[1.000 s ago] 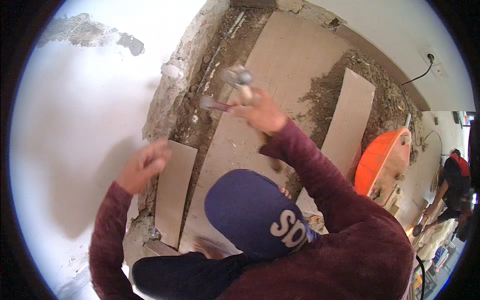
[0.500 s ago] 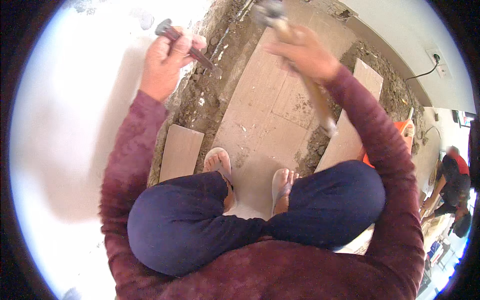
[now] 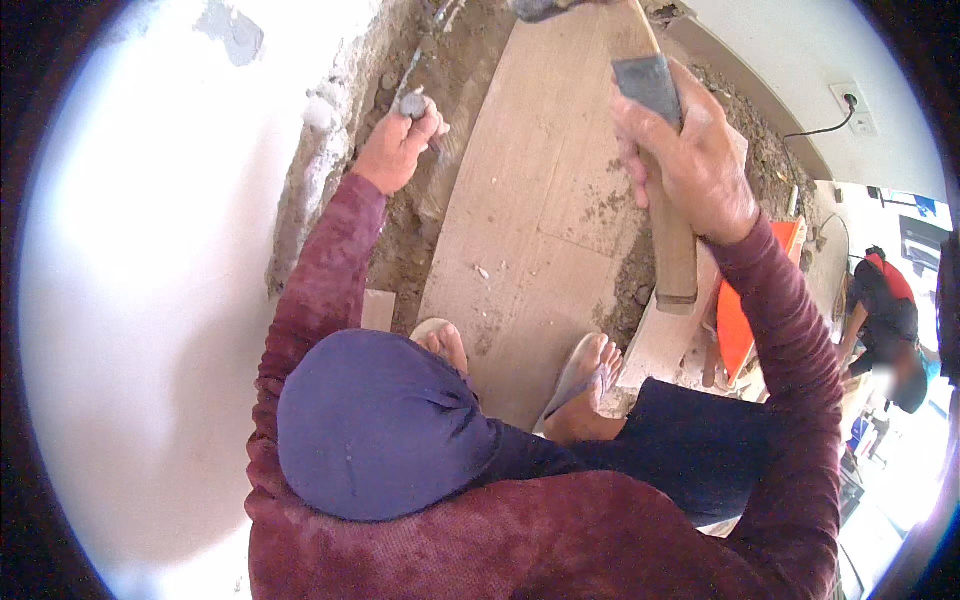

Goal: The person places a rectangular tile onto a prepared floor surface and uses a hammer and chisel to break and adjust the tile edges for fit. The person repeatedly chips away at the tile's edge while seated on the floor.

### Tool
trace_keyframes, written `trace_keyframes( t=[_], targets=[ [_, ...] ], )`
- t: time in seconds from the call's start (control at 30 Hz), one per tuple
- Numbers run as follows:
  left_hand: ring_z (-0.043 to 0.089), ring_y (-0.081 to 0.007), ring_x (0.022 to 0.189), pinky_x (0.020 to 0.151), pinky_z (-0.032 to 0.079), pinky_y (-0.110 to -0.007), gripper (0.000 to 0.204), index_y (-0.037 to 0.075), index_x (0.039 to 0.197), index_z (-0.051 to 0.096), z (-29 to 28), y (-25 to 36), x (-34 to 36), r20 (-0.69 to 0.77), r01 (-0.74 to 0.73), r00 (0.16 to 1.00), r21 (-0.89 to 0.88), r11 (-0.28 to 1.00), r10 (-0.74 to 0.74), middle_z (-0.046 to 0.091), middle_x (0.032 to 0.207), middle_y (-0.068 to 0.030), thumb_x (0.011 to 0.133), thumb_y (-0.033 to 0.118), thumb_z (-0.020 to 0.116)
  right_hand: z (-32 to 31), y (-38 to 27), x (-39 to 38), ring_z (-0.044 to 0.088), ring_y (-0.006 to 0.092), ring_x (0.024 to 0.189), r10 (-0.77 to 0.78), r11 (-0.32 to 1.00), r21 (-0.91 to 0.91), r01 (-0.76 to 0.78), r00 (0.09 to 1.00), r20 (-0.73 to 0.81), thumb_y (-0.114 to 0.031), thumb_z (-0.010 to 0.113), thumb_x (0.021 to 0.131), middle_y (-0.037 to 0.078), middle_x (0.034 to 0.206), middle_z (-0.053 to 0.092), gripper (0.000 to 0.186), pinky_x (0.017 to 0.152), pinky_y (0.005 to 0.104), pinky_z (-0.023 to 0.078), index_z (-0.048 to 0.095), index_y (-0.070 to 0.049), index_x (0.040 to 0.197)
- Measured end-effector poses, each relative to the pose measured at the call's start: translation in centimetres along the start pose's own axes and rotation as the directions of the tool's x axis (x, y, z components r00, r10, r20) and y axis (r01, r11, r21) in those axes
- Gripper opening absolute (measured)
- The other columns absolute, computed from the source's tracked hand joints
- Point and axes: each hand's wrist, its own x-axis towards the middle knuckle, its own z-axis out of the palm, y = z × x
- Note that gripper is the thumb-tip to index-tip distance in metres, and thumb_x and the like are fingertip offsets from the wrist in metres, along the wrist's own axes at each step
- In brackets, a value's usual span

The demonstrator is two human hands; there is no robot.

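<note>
My left hand (image 3: 398, 150) grips a chisel (image 3: 414, 105), its round top toward the camera, over the dirt trench (image 3: 445, 120) beside the rough wall base. My right hand (image 3: 680, 160) is raised to the right, closed on the wooden handle (image 3: 672, 270) of a hammer, whose dark head (image 3: 540, 8) is cut by the top of the picture. A grey flat piece (image 3: 645, 85) shows at the fingers on the handle; I cannot make out what it is. Pale floor tiles (image 3: 515, 200) lie below, with my sandalled feet (image 3: 585, 370) on them.
The white wall (image 3: 150, 300) stands close at my left. An orange tub (image 3: 740, 320) sits at right beside a loose tile strip. A plug with cable (image 3: 850, 105) is in the far wall. Another person (image 3: 885, 310) bends over at the far right.
The chisel passed from my right hand to my left and now points downward, lower and further right than half a second ago. My right hand has moved rightward with the hammer.
</note>
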Motion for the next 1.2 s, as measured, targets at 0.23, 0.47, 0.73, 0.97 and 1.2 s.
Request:
trace_keyframes(
  t=[0.23, 0.47, 0.73, 0.97, 1.2],
  targets=[
    [0.054, -0.0143, 0.087, 0.077, 0.043, -0.032, 0.019, 0.009, 0.087, 0.046, -0.8, 0.1, 0.2, 0.131, -0.03, 0.99, -0.092, 0.995, 0.042, 0.051, 0.084, -0.0005, 0.098, 0.024, 0.045, 2.8, 0.1, -1.7, 0.05, 0.0098, 0.054, -0.031, 0.992, -0.12, 0.033, 0.999, 0.014, -0.031, 0.059, 0.09, 0.003, 0.067, 0.052, 0.034, 0.049, 0.0264, 0.042, 0.049, 0.0, 0.102],
    [0.056, -0.0161, 0.092, 0.086, 0.042, -0.033, 0.017, 0.008, 0.091, 0.048, -0.9, -0.4, 0.4, 0.249, -0.13, 0.96, 0.006, 0.991, 0.125, 0.054, 0.085, -0.002, 0.098, 0.023, 0.047, 4.0, 0.7, -1.1, 0.058, 0.0245, 0.068, -0.139, 0.966, -0.216, 0.144, 0.99, 0.037, -0.028, 0.055, 0.093, 0.015, 0.077, 0.057, 0.034, 0.065, 0.036, 0.046, 0.05, 0.001, 0.11],
    [0.058, -0.0155, 0.092, 0.085, 0.043, -0.033, 0.016, 0.007, 0.096, 0.048, -0.9, -2.9, 1.4, 0.247, -0.104, 0.963, -0.021, 0.994, 0.106, 0.057, 0.088, -0.0031, 0.097, 0.023, 0.048, 3.8, -1.6, 0.1, 0.06, 0.0294, 0.071, -0.173, 0.93, -0.331, 0.161, 0.985, -0.006, -0.027, 0.055, 0.092, 0.021, 0.08, 0.058, 0.033, 0.063, 0.0377, 0.046, 0.051, 0.002, 0.107],
    [0.055, -0.0117, 0.087, 0.076, 0.043, -0.03, 0.012, 0.01, 0.091, 0.047, -1.3, -2.9, 1.2, 0.214, -0.119, 0.969, -0.02, 0.993, 0.121, 0.057, 0.089, -0.0011, 0.096, 0.02, 0.049, 5.0, -5.9, 2.7, 0.051, 0.0136, 0.049, -0.568, 0.823, -0.134, 0.552, 0.798, -0.202, -0.023, 0.049, 0.095, 0.008, 0.069, 0.053, 0.026, 0.046, 0.0279, 0.043, 0.046, 0.0, 0.107],
    [0.058, -0.0149, 0.09, 0.079, 0.045, -0.033, 0.019, 0.007, 0.093, 0.049, -0.5, -1.4, 1.1, 0.193, -0.065, 0.98, 0.064, 0.996, 0.052, 0.06, 0.089, -0.0029, 0.096, 0.026, 0.05, 5.7, 2.0, 3.6, 0.061, 0.0437, 0.083, -0.126, 0.759, -0.592, 0.27, 0.954, 0.273, -0.033, 0.054, 0.09, 0.03, 0.091, 0.059, 0.042, 0.069, 0.0488, 0.048, 0.051, 0.004, 0.109]
  ],
)
